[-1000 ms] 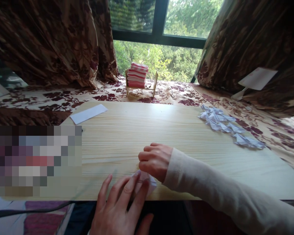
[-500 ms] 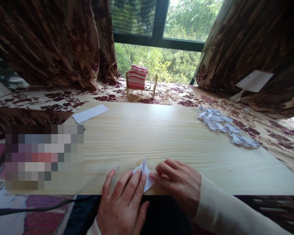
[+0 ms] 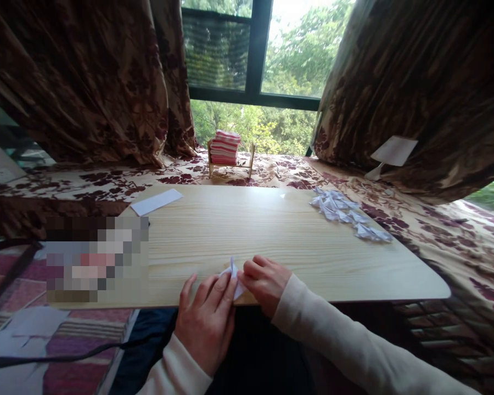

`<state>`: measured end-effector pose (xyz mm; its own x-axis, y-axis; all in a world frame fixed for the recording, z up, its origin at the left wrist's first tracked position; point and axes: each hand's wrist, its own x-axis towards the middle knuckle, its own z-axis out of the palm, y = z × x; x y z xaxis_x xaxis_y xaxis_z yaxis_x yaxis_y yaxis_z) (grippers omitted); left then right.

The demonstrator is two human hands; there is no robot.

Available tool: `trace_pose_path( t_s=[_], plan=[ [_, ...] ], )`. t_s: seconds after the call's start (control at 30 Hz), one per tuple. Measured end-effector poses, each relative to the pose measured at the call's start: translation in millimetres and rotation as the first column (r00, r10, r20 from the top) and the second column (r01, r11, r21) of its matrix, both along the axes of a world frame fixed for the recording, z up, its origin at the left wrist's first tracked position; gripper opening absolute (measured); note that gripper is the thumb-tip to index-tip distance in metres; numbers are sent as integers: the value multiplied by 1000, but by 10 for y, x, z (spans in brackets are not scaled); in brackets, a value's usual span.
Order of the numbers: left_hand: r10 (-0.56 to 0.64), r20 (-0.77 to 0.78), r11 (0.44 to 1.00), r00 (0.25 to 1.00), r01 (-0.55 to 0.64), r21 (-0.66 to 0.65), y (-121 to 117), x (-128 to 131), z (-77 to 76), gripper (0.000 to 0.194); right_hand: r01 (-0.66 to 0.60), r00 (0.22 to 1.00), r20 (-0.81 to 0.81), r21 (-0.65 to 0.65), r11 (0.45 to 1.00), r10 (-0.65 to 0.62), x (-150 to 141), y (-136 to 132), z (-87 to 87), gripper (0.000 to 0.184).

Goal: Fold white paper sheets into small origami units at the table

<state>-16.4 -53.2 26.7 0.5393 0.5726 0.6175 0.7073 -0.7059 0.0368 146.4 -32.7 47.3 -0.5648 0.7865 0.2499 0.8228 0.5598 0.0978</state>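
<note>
Head view: the right hand is now at the right edge of the folded white paper, where a second ago its loose fist covered the paper's far end. Half a second ago it had just reached this edge; now it sits closer in, so that the hands almost meet over the sheet. A narrow point of paper, out of sight a second ago, stands up at the far end, beyond the left fingertips.

The paper lies at the near edge of the bench, about midway along it. The left hand covers its left part, fingers spread and laid on top, thumb out of clear sight. The right hand's fingers are curled together against the paper; whether they pinch it or only press, I cannot tell. The change suggests that the left hand is bracing the sheet while the right has turned from the raised point to the side fold, which looks unsettled as yet.

The other paper has kept its place: a pile of folded paper pieces at the bench's far right corner, and a flat white paper strip at its far left corner. Beyond the bench's far edge, a small rack bears stacked pink-and-white striped cloths.
</note>
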Motion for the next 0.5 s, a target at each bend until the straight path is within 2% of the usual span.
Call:
trace_pose_path(
  t_s=[0.2,0.37,0.5],
  plan=[
    [13,1,1000,1000,-13,-4,4,4,-7,36,-5,998,68,-77,997,10,-16,32,100,14],
    [11,14,1000,1000,-10,-23,-9,-4,-20,38,-38,997,72,0,999,38,-2,-6,83,18],
    [20,-5,1000,1000,-20,-22,-23,-4,-13,41,-7,996,91,-94,996,15,-67,44,145,19]
  ],
)
